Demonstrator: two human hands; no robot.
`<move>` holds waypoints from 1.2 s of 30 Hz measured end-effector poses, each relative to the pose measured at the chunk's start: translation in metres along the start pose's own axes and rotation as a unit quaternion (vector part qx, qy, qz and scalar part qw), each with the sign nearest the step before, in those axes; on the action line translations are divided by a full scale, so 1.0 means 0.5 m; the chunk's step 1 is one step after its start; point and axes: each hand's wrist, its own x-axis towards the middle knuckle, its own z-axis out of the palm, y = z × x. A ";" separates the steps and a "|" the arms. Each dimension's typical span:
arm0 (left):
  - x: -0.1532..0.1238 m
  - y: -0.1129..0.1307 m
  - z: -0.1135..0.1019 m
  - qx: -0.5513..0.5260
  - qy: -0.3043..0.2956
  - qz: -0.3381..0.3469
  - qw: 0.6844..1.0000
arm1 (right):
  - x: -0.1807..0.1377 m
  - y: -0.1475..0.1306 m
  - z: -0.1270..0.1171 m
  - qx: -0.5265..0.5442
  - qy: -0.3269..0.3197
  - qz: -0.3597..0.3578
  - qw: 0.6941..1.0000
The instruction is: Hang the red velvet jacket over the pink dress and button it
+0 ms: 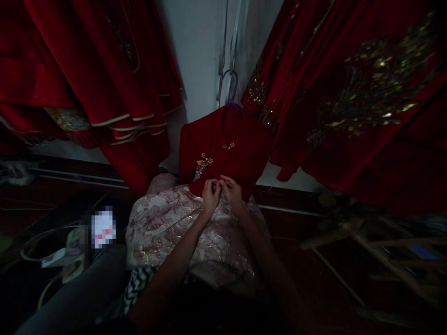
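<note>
A red garment [249, 139] hangs by a dark hanger [236, 88], and its lower part reaches my lap. Pearl-like flower ornaments [228, 146] lie below its neckline. A gold fan-shaped ornament with a beaded tassel [201, 164] sits lower on its left. My left hand [211, 195] and my right hand [232, 191] meet at the garment's lower edge, fingertips pinched together. Whatever is between the fingertips is too small and dark to make out. Under my hands, a pale pink brocade cloth [167, 218] with a shiny floral pattern covers my lap.
Red garments with gold trim [104, 70] hang at the left. More red clothing with gold sequins [377, 79] hangs at the right. A power strip with plugs [73, 253] lies at lower left beside a pixelated bright patch. A wooden frame [349, 246] stands at lower right.
</note>
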 end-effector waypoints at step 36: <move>0.006 0.011 0.005 -0.067 0.041 -0.040 0.996 | 0.055 -0.016 -0.065 0.049 -0.109 0.118 0.986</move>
